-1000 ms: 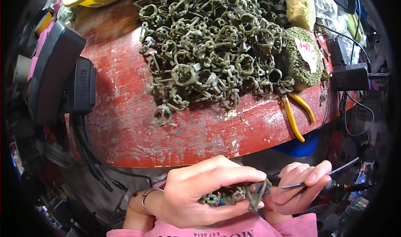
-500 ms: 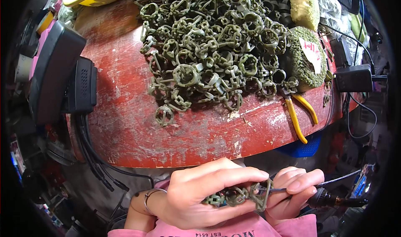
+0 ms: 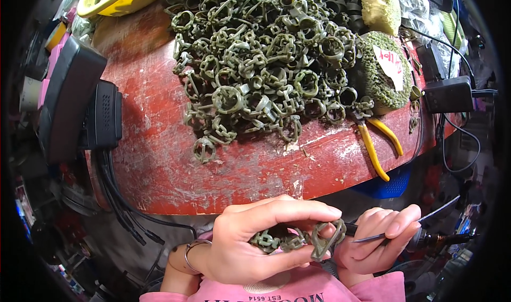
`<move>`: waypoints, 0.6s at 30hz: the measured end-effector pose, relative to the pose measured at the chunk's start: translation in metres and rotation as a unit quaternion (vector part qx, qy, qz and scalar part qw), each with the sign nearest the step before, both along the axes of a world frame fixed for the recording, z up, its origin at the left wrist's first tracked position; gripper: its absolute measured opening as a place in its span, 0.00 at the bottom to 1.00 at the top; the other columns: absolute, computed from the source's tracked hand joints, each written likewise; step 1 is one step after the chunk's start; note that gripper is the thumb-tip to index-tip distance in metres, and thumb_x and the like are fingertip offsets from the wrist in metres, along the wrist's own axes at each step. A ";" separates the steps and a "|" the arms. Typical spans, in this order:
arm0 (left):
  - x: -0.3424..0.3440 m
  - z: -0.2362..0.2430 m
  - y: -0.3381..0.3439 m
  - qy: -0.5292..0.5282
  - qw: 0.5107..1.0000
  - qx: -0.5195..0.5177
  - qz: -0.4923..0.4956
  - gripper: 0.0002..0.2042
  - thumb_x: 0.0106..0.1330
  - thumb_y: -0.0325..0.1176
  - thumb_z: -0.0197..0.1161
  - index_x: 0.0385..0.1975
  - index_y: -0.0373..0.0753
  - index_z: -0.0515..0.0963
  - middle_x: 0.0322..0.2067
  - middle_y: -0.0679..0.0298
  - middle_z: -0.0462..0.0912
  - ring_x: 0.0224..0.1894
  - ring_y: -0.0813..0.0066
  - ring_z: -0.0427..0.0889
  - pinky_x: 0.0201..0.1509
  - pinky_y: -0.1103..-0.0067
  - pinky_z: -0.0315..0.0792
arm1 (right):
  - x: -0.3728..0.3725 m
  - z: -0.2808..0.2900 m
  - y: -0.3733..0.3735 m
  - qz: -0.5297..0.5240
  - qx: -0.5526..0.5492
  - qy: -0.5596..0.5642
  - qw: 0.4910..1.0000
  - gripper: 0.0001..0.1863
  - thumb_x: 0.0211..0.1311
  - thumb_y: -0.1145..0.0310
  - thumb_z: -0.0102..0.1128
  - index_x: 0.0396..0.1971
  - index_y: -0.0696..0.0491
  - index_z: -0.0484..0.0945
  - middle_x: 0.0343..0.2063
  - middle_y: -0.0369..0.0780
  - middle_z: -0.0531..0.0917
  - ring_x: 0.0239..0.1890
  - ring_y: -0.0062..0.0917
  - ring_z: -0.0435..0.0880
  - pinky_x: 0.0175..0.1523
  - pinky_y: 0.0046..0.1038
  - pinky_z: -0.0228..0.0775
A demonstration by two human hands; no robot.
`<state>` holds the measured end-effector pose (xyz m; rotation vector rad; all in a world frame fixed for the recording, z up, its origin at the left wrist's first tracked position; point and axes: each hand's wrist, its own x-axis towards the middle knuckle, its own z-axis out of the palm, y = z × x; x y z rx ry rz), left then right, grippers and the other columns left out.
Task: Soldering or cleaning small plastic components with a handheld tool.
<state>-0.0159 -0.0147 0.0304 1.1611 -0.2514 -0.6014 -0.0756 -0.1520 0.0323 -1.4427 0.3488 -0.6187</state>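
Note:
Near the lower middle, my left hand [image 3: 250, 243] is closed around a dull green chained ring [image 3: 326, 239], with several chain links [image 3: 269, 240] showing between its thumb and fingers. My right hand [image 3: 375, 235] pinches a thin, dark, file-like strip [image 3: 441, 208]. The strip slants up to the right, its inner end just right of the ring and apart from it. A black cylindrical tool [image 3: 426, 240] also lies at my right hand, partly behind the fingers; whether the hand grips it is hidden.
On the red worn table [image 3: 159, 163] lies a big heap of green chained rings [image 3: 255, 62]. Yellow-handled pliers [image 3: 372, 147] rest at its right by a green textured block [image 3: 391, 84]. A yellow basin [image 3: 122, 1], a black device [image 3: 74, 100], cables and a black adapter [image 3: 448, 95] surround it.
The strip has come out of the ring and is tilted more steeply in my right hand. The ring has turned in my left hand. The whole view has shifted slightly.

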 end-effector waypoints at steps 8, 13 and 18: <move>0.004 -0.006 0.003 0.059 0.993 -0.073 -0.074 0.19 0.50 0.17 0.59 0.44 0.35 0.72 0.38 0.61 0.68 0.27 0.85 0.73 0.25 0.91 0.70 | 0.004 0.004 0.006 0.051 -0.070 0.029 0.996 0.16 0.64 0.54 0.28 0.25 0.50 0.55 0.03 0.30 0.59 0.02 0.14 0.55 0.11 0.14 0.44; 0.004 -0.004 0.005 0.042 0.996 -0.051 -0.062 0.19 0.49 0.16 0.59 0.44 0.35 0.72 0.38 0.60 0.69 0.28 0.84 0.74 0.26 0.90 0.71 | 0.002 0.006 0.008 0.072 -0.070 0.047 0.994 0.17 0.63 0.52 0.27 0.25 0.49 0.55 0.02 0.30 0.59 0.02 0.15 0.56 0.11 0.14 0.46; 0.004 -0.005 0.004 0.024 0.996 -0.060 -0.067 0.19 0.50 0.15 0.58 0.44 0.34 0.72 0.38 0.60 0.69 0.29 0.82 0.74 0.27 0.90 0.72 | -0.001 0.005 0.002 0.087 -0.114 0.062 0.988 0.17 0.62 0.51 0.28 0.26 0.50 0.55 0.02 0.30 0.61 0.02 0.16 0.58 0.11 0.14 0.48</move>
